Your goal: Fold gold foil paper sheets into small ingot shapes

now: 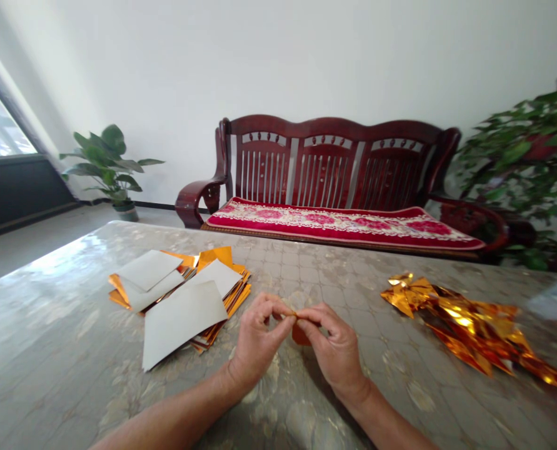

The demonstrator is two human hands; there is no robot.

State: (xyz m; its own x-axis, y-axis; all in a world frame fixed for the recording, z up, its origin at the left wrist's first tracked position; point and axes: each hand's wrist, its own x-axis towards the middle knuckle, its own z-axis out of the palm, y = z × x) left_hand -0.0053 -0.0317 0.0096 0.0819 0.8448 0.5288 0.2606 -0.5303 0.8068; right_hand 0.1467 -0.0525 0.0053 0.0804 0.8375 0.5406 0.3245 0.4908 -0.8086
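Observation:
My left hand (pixel 262 331) and my right hand (pixel 332 347) meet just above the table. Thumbs and fingertips of both pinch one small piece of orange-gold foil paper (pixel 301 335). Part of the paper hangs below the fingers, and the rest is hidden by them. To the left lies a loose pile of foil paper sheets (pixel 184 325), some with the pale back up and some showing gold edges. Over on the right, a heap of folded, shiny gold foil pieces (pixel 466 319) rests apart from both hands.
The table (pixel 372 400) has a glossy patterned cover. A pale translucent item (pixel 554 305) lies at its right edge. Beyond stands a dark red wooden bench (pixel 339 159) with a red floral cushion (pixel 320 219). Potted plants (pixel 112 162) flank it.

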